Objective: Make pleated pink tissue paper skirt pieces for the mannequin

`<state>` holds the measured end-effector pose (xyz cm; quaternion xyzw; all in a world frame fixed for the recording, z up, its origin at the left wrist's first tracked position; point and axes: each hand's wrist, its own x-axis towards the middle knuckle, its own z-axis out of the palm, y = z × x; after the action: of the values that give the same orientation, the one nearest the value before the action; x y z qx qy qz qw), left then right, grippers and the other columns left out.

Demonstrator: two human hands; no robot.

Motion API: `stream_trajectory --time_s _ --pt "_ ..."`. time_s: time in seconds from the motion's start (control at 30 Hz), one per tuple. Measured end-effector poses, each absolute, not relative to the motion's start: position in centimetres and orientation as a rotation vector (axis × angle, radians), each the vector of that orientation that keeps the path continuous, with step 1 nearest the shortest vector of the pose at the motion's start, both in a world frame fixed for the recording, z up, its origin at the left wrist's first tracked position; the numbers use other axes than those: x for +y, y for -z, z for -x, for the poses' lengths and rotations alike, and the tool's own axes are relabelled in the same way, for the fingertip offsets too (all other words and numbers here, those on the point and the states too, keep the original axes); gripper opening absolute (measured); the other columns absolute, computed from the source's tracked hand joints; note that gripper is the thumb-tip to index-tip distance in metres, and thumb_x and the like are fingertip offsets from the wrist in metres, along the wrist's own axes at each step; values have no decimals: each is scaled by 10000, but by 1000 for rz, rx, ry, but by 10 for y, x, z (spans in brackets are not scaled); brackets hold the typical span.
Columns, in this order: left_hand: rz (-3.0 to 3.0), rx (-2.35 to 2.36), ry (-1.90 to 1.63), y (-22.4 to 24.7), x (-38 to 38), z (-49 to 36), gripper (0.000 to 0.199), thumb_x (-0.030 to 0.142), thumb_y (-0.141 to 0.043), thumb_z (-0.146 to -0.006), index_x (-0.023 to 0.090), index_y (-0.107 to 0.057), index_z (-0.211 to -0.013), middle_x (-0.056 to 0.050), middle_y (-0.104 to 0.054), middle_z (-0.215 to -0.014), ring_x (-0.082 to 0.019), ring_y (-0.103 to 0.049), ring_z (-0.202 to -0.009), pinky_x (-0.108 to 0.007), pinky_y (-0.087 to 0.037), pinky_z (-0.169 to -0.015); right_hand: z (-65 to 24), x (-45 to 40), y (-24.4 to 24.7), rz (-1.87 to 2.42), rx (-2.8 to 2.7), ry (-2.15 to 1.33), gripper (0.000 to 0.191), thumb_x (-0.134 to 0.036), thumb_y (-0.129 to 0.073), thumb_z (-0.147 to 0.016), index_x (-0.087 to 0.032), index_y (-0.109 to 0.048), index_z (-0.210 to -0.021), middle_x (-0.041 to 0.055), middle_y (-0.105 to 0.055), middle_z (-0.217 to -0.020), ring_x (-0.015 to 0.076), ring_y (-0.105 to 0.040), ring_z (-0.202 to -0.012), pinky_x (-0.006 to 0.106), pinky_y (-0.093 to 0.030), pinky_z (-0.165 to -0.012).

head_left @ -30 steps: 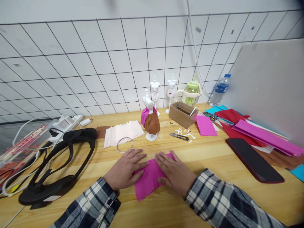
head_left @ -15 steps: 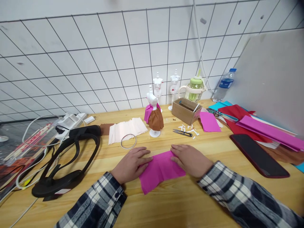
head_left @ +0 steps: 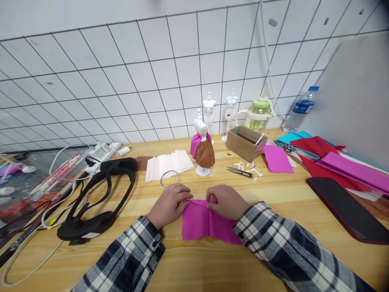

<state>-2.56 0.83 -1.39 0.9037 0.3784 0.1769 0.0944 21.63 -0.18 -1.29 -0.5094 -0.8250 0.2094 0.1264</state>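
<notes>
A magenta cloth piece (head_left: 203,224) lies on the wooden table in front of me, its far edge turned over in a narrow fold. My left hand (head_left: 170,205) is closed at the far left corner, thumb and fingers on the fold. With curled fingers my right hand (head_left: 228,200) pinches the same edge a little farther right, and its wrist and cuff cover the cloth's right part. Just beyond the left hand lies a thin metal ring (head_left: 170,178). Past the cloth stands a small dress form (head_left: 201,129) wearing a brown skirt and a magenta wrap.
Small black snips (head_left: 240,172) and white scraps lie near a cardboard box (head_left: 245,144). A pale pleated cloth (head_left: 170,164) and a black headset (head_left: 97,202) are at left. At right are a phone (head_left: 346,207), folded magenta cloth (head_left: 278,159) and a water bottle (head_left: 300,109).
The right hand has moved left along the cloth's far edge and curled from flat into a pinch. That edge is now folded over, and the cloth lies straighter. The view has shifted slightly.
</notes>
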Motion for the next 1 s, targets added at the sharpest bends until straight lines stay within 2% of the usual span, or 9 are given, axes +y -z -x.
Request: stream_trajectory --time_s 0.07,0.17,0.3,0.4,0.5,0.6,0.7,0.8,1.0 --pt "-2675 1090 -576 11 7 24 189 219 -536 -911 224 -709 -986 -68 -700 -1050 -210 -608 -1033 -403 -456 -940 -217 -4 13 1384 -2340 -620 268 -312 -678 -792 -199 -673 -1034 69 -693 -1025 222 -598 -995 345 -428 -883" --pt "-2658 1066 -704 7 1 19 196 201 -532 -910 222 -697 -1015 -59 -722 -996 -205 -616 -1013 -406 -452 -937 -213 -6 11 1248 -2236 -772 364 -368 -603 -857 -183 -655 -1165 97 -690 -1145 234 -606 -1065 377 -440 -944" --pt "-2368 1162 -898 6 -9 9 172 207 -575 -884 210 -694 -1007 -62 -724 -950 -190 -645 -931 -366 -485 -883 -211 -5 10 1181 -1987 -1177 257 -301 -560 -865 -195 -705 -1048 47 -748 -955 190 -677 -853 315 -518 -775" --pt "-1835 1236 -999 9 -13 2 262 283 -649 -836 178 -656 -1076 -55 -715 -875 -167 -665 -797 -305 -525 -757 -216 -1 12 1190 -1850 -1288 333 -226 -531 -849 -175 -654 -1154 32 -741 -853 181 -675 -758 309 -528 -708" --pt "-1428 1222 -999 9 -14 -2 340 384 -717 -775 145 -652 -1008 -34 -694 -773 -141 -638 -684 -246 -505 -634 -220 2 14 1147 -1871 -1241 347 -197 -466 -878 -183 -641 -1177 53 -728 -1043 195 -667 -941 352 -519 -844" --pt "-1278 1253 -976 7 -14 -4 343 447 -738 -745 128 -675 -855 -37 -688 -750 -125 -605 -649 -228 -479 -605 -222 3 13 1102 -1908 -1211 350 -187 -429 -903 -190 -640 -1182 58 -664 -1230 194 -596 -1143 373 -451 -994" --pt "-1248 1273 -938 6 -14 -5 360 477 -736 -737 127 -686 -804 -36 -686 -729 -129 -591 -638 -236 -472 -607 -221 -1 7 1145 -1952 -1037 315 -292 -462 -935 -182 -640 -1170 81 -678 -1156 204 -609 -1074 375 -465 -949" --pt "-1294 1271 -920 6 -16 -8 349 481 -734 -733 139 -681 -772 -25 -673 -709 -131 -581 -644 -240 -464 -625 -216 -7 0 1119 -2058 -717 322 -434 -609 -870 -188 -669 -1070 77 -676 -1039 222 -592 -998 388 -449 -913" --pt "-1481 1249 -879 4 -20 -11 292 441 -686 -780 150 -689 -803 -49 -688 -788 -171 -607 -749 -271 -483 -709 -208 -14 0 1137 -2056 -562 158 -289 -575 -902 -202 -652 -795 43 -665 -871 192 -583 -873 351 -444 -819"
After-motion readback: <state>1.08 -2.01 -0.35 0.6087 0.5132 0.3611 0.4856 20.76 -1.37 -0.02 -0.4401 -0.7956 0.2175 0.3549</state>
